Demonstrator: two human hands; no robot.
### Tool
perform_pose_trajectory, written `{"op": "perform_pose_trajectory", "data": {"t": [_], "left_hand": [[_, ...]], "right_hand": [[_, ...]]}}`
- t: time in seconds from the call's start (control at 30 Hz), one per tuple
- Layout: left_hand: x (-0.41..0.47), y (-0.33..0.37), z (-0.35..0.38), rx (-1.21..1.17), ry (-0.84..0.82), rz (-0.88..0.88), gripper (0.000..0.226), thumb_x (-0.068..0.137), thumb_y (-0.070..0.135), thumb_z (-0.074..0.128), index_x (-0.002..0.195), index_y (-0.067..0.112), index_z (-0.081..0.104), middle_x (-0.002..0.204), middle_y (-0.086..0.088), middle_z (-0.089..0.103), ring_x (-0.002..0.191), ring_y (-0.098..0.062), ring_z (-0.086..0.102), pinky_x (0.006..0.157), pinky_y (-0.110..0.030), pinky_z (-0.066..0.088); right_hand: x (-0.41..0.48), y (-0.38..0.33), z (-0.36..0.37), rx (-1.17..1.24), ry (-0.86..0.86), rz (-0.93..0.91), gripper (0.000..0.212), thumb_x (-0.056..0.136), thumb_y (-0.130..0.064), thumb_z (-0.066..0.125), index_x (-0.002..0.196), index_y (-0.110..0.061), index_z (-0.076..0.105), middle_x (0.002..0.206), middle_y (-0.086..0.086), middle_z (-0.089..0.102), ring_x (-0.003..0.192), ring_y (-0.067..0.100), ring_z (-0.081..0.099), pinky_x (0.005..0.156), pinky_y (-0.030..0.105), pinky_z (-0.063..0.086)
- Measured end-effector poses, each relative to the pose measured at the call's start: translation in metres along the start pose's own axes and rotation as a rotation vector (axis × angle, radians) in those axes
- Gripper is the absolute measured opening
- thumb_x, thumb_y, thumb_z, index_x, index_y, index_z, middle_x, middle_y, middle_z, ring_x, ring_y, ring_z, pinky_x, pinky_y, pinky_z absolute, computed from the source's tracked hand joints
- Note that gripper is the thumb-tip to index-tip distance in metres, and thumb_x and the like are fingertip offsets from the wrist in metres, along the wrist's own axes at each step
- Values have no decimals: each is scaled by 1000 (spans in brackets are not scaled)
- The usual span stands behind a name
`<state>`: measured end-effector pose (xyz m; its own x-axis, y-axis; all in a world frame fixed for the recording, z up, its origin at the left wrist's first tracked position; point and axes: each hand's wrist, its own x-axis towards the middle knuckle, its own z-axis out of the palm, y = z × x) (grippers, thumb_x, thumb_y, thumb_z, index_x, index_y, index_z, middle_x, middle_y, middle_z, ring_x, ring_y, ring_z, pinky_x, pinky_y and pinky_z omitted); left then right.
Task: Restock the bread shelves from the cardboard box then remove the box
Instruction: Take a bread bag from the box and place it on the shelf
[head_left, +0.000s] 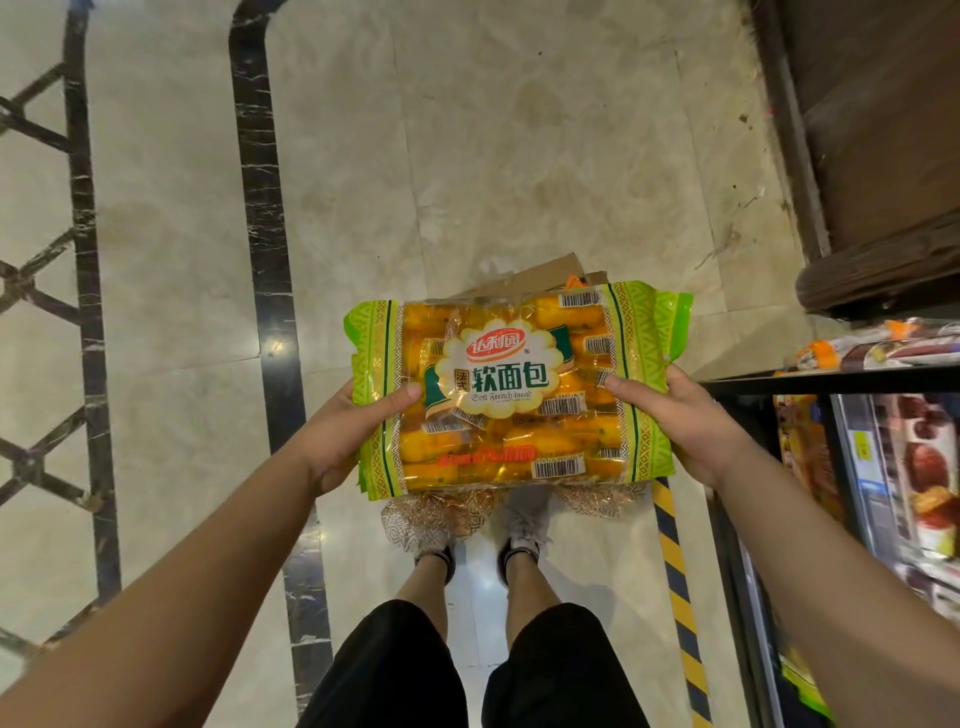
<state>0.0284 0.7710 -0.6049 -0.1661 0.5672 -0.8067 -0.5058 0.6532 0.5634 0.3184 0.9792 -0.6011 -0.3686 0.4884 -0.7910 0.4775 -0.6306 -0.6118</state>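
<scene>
From the head camera, looking down, a person holds a big bread bag (511, 389) out in front with both hands. The bag is green at its two ends and see-through in the middle. Inside are lots of small orange bread packs. It is up in the air, lying flat, above the person's feet.

The left hand (358, 426) holds the left end of the bag. Its grip pinches the bag, with the thumb on top and the fingers tucked under. The right hand (680, 421) holds the right end. Its grip pinches the bag the same way, thumb on top.

A clear edge with gold patterns (441, 509) sticks out under the bag. I cannot tell what it belongs to.

The cardboard box (540, 275) sits on the floor (467, 156) just past the bag. Only its brown flaps show, because the bag hides the rest.

On the right is a dark shelf (831, 383) with some packets (893, 345) lying on it. More packets (924, 467) sit lower down.

A yellow and black stripe (675, 571) runs along the floor next to the shelf. Two light shoes (524, 525) show below the bag.
</scene>
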Motion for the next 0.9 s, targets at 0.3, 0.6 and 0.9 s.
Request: {"op": "perform_pose_trajectory", "data": {"t": [0.3, 0.6, 0.9], "left_hand": [[-26, 17, 11, 25, -48, 79, 114, 35, 56, 101, 135, 23, 58, 120, -9, 75, 105, -29, 75, 77, -37, 64], [-77, 48, 40, 138, 3, 204, 111, 36, 56, 100, 133, 23, 59, 116, -6, 77, 103, -27, 76, 78, -37, 63], [-129, 86, 89, 221, -55, 313, 98, 50, 50, 99, 134, 21, 57, 114, -6, 78, 101, -27, 76, 77, -36, 64]], "right_hand": [[-29, -11, -5, 84, -44, -69, 62, 74, -34, 81, 131, -30, 59, 119, 0, 77, 107, 24, 74, 103, 54, 53], [-88, -31, -26, 118, -176, -151, 106, 55, -54, 97, 146, -26, 51, 135, 6, 68, 125, 29, 65, 110, 58, 45], [-173, -34, -48, 180, -22, -286, 101, 50, -57, 97, 139, -29, 57, 128, -1, 73, 119, 21, 69, 108, 53, 49]]}}
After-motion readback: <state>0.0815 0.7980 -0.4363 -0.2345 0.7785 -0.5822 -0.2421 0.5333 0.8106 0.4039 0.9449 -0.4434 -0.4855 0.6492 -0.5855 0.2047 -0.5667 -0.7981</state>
